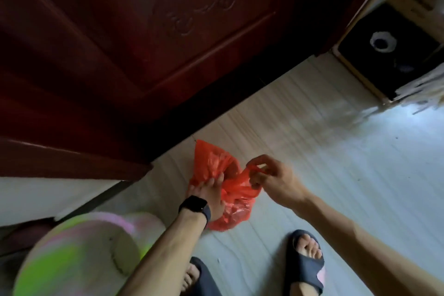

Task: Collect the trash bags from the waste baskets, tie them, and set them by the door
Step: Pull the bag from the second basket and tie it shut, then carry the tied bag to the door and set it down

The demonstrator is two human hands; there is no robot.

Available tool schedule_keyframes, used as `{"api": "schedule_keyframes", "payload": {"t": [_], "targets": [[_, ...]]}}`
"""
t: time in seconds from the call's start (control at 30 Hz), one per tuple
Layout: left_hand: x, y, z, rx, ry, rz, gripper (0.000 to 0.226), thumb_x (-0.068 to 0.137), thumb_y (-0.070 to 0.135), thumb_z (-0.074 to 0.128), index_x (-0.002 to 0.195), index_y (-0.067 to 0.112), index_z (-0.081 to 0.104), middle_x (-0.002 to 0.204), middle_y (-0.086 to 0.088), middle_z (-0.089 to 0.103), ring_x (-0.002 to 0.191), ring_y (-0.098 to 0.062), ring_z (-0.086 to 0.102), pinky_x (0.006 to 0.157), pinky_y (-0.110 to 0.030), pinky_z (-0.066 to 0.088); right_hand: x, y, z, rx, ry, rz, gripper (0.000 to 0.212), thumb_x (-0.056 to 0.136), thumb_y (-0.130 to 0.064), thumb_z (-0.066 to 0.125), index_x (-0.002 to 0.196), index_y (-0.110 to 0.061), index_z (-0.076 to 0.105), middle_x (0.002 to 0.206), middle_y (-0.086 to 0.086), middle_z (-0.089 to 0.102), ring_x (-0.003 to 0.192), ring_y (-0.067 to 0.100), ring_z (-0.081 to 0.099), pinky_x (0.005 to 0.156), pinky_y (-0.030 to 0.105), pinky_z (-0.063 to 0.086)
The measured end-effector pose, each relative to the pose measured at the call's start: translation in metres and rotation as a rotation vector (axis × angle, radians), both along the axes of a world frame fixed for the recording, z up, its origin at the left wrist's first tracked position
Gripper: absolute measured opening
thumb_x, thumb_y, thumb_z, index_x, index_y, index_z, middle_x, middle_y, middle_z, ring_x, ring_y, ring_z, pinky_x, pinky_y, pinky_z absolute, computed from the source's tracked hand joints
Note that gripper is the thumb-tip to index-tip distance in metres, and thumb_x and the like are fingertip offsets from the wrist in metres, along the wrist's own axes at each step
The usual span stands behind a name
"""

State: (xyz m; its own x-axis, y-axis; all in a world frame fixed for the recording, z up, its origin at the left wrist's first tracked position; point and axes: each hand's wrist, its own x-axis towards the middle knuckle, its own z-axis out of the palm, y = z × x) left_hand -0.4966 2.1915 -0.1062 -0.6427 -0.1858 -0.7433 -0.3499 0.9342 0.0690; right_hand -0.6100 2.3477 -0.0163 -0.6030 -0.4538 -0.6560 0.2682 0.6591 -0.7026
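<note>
Tying off the red trash bag [231, 211] on the floor [312, 151] by the door [108, 60]. Gripping one bunched flap with the left hand [208, 191], pinching the other with the right hand [272, 176]. Probably handling light and floppy, so aiming for the flap ends.

Black watch [194, 204] on the left wrist, dark slate slide sandals [310, 269] on both feet.
</note>
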Motion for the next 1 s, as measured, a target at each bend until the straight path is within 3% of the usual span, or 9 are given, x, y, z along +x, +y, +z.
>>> {"api": "schedule_keyframes", "payload": {"t": [0.07, 0.13, 0.3, 0.37, 0.47, 0.53, 0.6, 0.83, 1.0], "targets": [[-0.008, 0.003, 0.055, 0.025, -0.031, 0.065, 0.065, 0.097, 0.041, 0.041, 0.154, 0.018, 0.017, 0.146, -0.011, 0.045, 0.134, -0.032, 0.042, 0.108, -0.043, 0.035, 0.005, 0.002, 0.044, 0.002, -0.077, 0.023, 0.021, 0.086, -0.011, 0.061, 0.099, -0.026, 0.066, 0.084, 0.006, 0.073, 0.074, 0.016, 0.065, 0.068, 0.033, 0.052], [-0.021, 0.009, 0.118, 0.032, -0.067, 0.072, 0.056, 0.095, 0.04, 0.043, 0.145, 0.018, 0.032, 0.137, -0.013, 0.053, 0.127, -0.034, 0.05, 0.104, -0.044, 0.041, 0.002, 0.007, 0.097, 0.041, -0.073, 0.019, 0.018, 0.087, -0.016, 0.062, 0.101, -0.027, 0.065, 0.089, 0.001, 0.067, 0.079, 0.017, 0.06, 0.071, 0.032, 0.048], [-0.061, 0.045, 0.299, 0.102, -0.042, 0.045, 0.047, 0.094, 0.038, 0.046, 0.138, 0.021, 0.042, 0.133, -0.012, 0.056, 0.121, -0.035, 0.056, 0.098, -0.041, 0.044, -0.009, 0.046, 0.253, 0.114, -0.075, -0.121, 0.012, 0.086, -0.024, 0.062, 0.078, -0.033, 0.062, 0.091, 0.002, 0.07, 0.08, 0.019, 0.065, 0.076, 0.034, 0.051], [-0.076, 0.066, 0.364, 0.145, -0.013, 0.012, 0.045, 0.093, 0.04, 0.044, 0.134, 0.022, 0.046, 0.132, -0.012, 0.057, 0.12, -0.035, 0.056, 0.096, -0.041, 0.044, -0.018, 0.071, 0.32, 0.12, -0.068, -0.188, 0.012, 0.09, -0.016, 0.06, 0.084, -0.022, 0.068, 0.084, 0.001, 0.066, 0.07, 0.012, 0.057, 0.068, 0.026, 0.045], [-0.097, 0.101, 0.443, 0.223, 0.005, -0.007, 0.053, 0.088, 0.049, 0.042, 0.134, 0.024, 0.047, 0.133, -0.011, 0.057, 0.121, -0.034, 0.055, 0.099, -0.041, 0.045, -0.029, 0.111, 0.403, 0.115, -0.026, -0.285, 0.012, 0.089, -0.016, 0.06, 0.087, -0.01, 0.07, 0.078, -0.001, 0.062, 0.074, 0.016, 0.055, 0.067, 0.028, 0.043], [-0.112, 0.124, 0.495, 0.248, 0.054, -0.059, 0.051, 0.091, 0.046, 0.043, 0.138, 0.027, 0.044, 0.137, -0.008, 0.055, 0.124, -0.033, 0.053, 0.101, -0.042, 0.043, -0.038, 0.14, 0.457, 0.083, 0.011, -0.381, 0.013, 0.092, -0.02, 0.062, 0.08, -0.018, 0.068, 0.081, -0.002, 0.066, 0.079, 0.017, 0.06, 0.073, 0.031, 0.047], [-0.126, 0.147, 0.544, 0.266, 0.123, -0.123, 0.048, 0.091, 0.044, 0.044, 0.136, 0.028, 0.045, 0.138, -0.007, 0.054, 0.125, -0.032, 0.052, 0.102, -0.042, 0.042, -0.044, 0.171, 0.511, 0.033, 0.04, -0.48, 0.009, 0.095, -0.023, 0.062, 0.088, -0.022, 0.068, 0.091, 0.0, 0.07, 0.087, 0.017, 0.064, 0.074, 0.03, 0.05], [-0.175, 0.222, 0.692, 0.329, 0.398, -0.399, 0.052, 0.09, 0.045, 0.043, 0.14, 0.032, 0.044, 0.138, -0.001, 0.054, 0.127, -0.024, 0.052, 0.105, -0.038, 0.041, -0.034, 0.287, 0.676, -0.16, 0.273, -0.838, 0.012, 0.095, -0.02, 0.063, 0.101, -0.014, 0.071, 0.1, 0.011, 0.075, 0.098, 0.023, 0.07, 0.081, 0.036, 0.055], [-0.206, 0.282, 0.751, 0.384, 0.578, -0.537, 0.063, 0.079, 0.046, 0.039, 0.137, 0.027, 0.052, 0.137, 0.0, 0.057, 0.127, -0.02, 0.052, 0.107, -0.036, 0.039, -0.011, 0.358, 0.745, -0.275, 0.48, -1.068, 0.013, 0.095, -0.013, 0.061, 0.102, -0.007, 0.071, 0.096, 0.015, 0.074, 0.086, 0.017, 0.068, 0.062, 0.019, 0.053]]}}
